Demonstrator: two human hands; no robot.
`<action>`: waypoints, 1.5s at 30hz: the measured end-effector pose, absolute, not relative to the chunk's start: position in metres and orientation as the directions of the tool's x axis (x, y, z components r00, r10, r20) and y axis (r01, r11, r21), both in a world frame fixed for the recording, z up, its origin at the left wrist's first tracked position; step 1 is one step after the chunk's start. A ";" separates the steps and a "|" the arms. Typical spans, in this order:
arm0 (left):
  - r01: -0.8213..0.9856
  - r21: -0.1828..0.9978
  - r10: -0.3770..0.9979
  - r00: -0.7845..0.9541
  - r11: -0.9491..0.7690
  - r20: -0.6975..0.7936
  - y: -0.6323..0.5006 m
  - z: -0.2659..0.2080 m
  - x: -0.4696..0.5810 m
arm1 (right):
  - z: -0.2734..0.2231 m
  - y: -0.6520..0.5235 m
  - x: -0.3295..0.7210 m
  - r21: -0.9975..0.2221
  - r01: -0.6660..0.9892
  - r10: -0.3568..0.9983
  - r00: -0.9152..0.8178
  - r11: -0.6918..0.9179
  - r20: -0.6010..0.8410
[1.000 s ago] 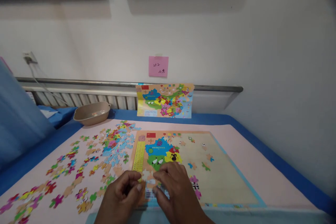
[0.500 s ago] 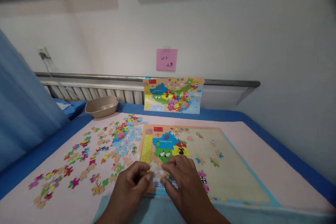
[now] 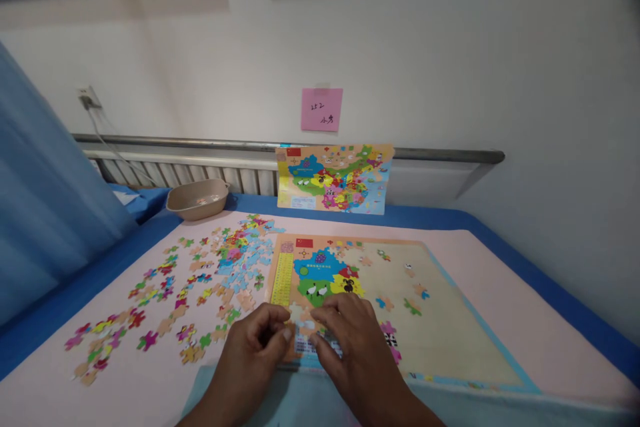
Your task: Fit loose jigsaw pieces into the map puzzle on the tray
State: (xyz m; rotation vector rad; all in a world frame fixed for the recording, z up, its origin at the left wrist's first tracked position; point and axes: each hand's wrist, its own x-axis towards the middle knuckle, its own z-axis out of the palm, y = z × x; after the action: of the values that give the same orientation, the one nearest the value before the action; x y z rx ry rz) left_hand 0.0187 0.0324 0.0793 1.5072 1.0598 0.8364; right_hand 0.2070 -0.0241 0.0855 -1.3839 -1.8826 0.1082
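Note:
A partly assembled jigsaw puzzle of a map (image 3: 320, 270) lies in its tray in front of me, its left side filled with blue, green and yellow regions. My left hand (image 3: 260, 347) is at the puzzle's lower left edge, its fingers curled in and thumb near the index finger; whatever they may hold is hidden. Over the lower left part of the puzzle rests my right hand (image 3: 350, 340), thumb and index finger apart, other fingers bent. Between the two hands show pale, bare-looking spots of the tray and a text block (image 3: 303, 345). A panda piece (image 3: 390, 340) peeks out right of my right hand.
Many loose puzzle pieces (image 3: 147, 340) are scattered to the left on the pink sheet. Several lie inside the tray (image 3: 450, 340). A reference picture (image 3: 335, 180) leans at the back against the rail, with a beige basin (image 3: 197, 200) farther left.
The view has shifted slightly, so the scene sits a little further right. Both hands keep nearly the same pose at the puzzle's lower left; no piece has visibly moved.

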 end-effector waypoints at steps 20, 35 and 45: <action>0.202 0.979 0.914 0.404 -0.037 -0.049 0.036 0.073 0.018 | 0.082 -0.026 0.205 -0.499 0.772 0.843 -0.087 0.394 0.531; 0.163 0.987 0.892 0.443 0.016 -0.087 0.036 0.065 0.016 | 0.085 -0.027 0.203 -0.521 0.729 0.828 -0.112 0.444 0.549; 0.153 0.988 0.904 0.421 0.013 -0.077 0.034 0.075 0.022 | 0.081 -0.026 0.204 -0.521 0.711 0.811 -0.119 0.472 0.572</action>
State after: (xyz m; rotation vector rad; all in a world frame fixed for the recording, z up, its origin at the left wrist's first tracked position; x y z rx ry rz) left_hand 0.0218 0.0339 0.0749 1.4567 0.9994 0.7726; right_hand 0.2041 -0.0262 0.0814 -1.2774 -1.8650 0.1478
